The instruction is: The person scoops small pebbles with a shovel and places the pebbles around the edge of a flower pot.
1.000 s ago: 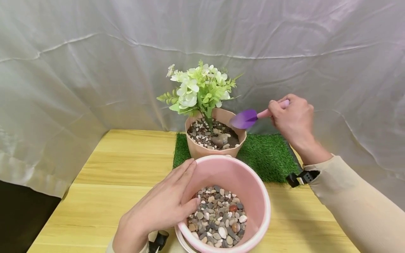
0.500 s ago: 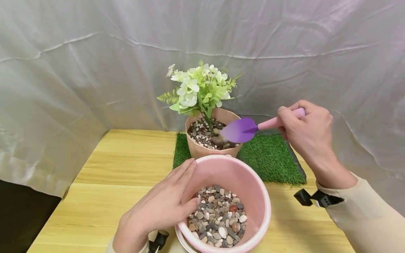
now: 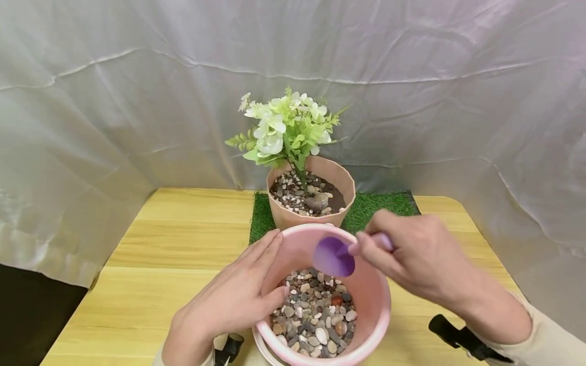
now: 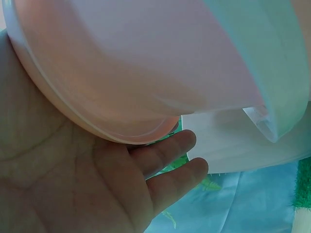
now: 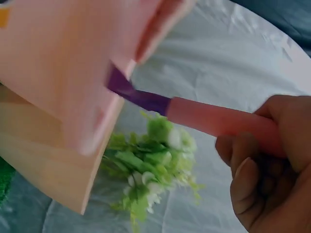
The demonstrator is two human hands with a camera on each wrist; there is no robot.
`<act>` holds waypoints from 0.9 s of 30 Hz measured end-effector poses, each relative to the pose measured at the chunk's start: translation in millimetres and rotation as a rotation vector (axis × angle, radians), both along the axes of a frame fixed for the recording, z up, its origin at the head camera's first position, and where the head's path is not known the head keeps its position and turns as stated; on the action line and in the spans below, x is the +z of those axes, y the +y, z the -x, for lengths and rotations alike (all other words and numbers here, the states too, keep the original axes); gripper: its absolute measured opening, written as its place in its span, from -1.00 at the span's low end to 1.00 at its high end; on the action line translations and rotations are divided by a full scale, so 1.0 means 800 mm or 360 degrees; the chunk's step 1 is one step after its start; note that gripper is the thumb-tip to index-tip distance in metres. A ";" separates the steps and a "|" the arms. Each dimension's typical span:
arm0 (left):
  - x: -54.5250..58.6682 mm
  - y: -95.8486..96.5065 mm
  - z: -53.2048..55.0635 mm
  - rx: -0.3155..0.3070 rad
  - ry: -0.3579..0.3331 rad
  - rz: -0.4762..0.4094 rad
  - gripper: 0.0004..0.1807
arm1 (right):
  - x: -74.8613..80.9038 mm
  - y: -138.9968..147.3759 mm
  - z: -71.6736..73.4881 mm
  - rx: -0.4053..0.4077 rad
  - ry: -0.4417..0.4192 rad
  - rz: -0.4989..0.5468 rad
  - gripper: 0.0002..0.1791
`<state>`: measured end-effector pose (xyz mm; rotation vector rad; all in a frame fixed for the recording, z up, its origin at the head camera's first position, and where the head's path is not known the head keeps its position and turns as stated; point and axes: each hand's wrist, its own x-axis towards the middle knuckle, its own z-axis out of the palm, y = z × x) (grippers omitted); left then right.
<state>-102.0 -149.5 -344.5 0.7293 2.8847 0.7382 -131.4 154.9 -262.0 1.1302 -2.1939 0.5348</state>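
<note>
A pink bucket [image 3: 383, 325] with mixed pebbles [image 3: 316, 315] at its bottom stands at the front. My left hand [image 3: 229, 300] holds its left rim, the thumb inside and the fingers along the outside. In the left wrist view two fingers [image 4: 177, 187] stretch out beside the bucket wall. My right hand [image 3: 421, 254] grips the pink handle [image 5: 218, 121] of a small trowel. Its purple blade [image 3: 334, 256] is inside the bucket's mouth, above the pebbles, with no stones visible on it. Behind stands a peach flowerpot [image 3: 311, 218] with white-flowered greenery [image 3: 288, 127], dark soil and stones.
The flowerpot sits on a green turf mat [image 3: 384, 203] on a wooden table [image 3: 183, 244]. A grey cloth [image 3: 183, 101] hangs behind and at the sides. Inside the pot a larger stone [image 3: 317, 202] lies near the stem, with bare soil to its right.
The right hand has brought the trowel from over the flowerpot down and toward me, into the bucket's mouth. The left hand has stayed on the rim.
</note>
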 end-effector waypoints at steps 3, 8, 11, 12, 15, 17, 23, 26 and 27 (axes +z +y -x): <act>0.000 0.000 0.000 0.0006 -0.0005 -0.0003 0.01 | -0.010 -0.005 -0.001 0.0017 0.0111 -0.0200 -0.51; 0.001 0.000 0.000 0.0007 -0.0040 -0.0019 0.00 | -0.020 -0.014 -0.008 -0.0037 0.0199 -0.0437 -0.50; 0.001 0.000 0.000 0.0011 -0.0056 -0.0027 -0.01 | -0.024 -0.020 -0.012 -0.0062 0.0192 -0.0544 -0.56; 0.001 0.000 0.001 0.0011 -0.0057 -0.0028 -0.01 | -0.026 -0.022 -0.013 -0.0073 0.0182 -0.0569 -0.59; 0.001 0.000 0.001 0.0007 -0.0044 -0.0029 -0.01 | -0.030 -0.028 -0.014 -0.0106 0.0157 -0.0622 -0.64; 0.001 0.000 0.001 0.0005 -0.0036 -0.0027 -0.02 | -0.033 -0.030 -0.014 -0.0126 0.0150 -0.0640 -0.66; 0.000 0.000 0.001 0.0006 -0.0029 -0.0025 -0.02 | -0.034 -0.032 -0.012 -0.0170 0.0083 -0.0648 -0.67; 0.001 0.000 0.001 0.0003 -0.0041 -0.0033 -0.02 | -0.036 -0.030 -0.010 -0.0174 0.0010 -0.0611 -0.68; 0.001 0.000 0.001 0.0002 -0.0043 -0.0034 -0.02 | -0.036 -0.030 -0.010 -0.0176 -0.0014 -0.0600 -0.68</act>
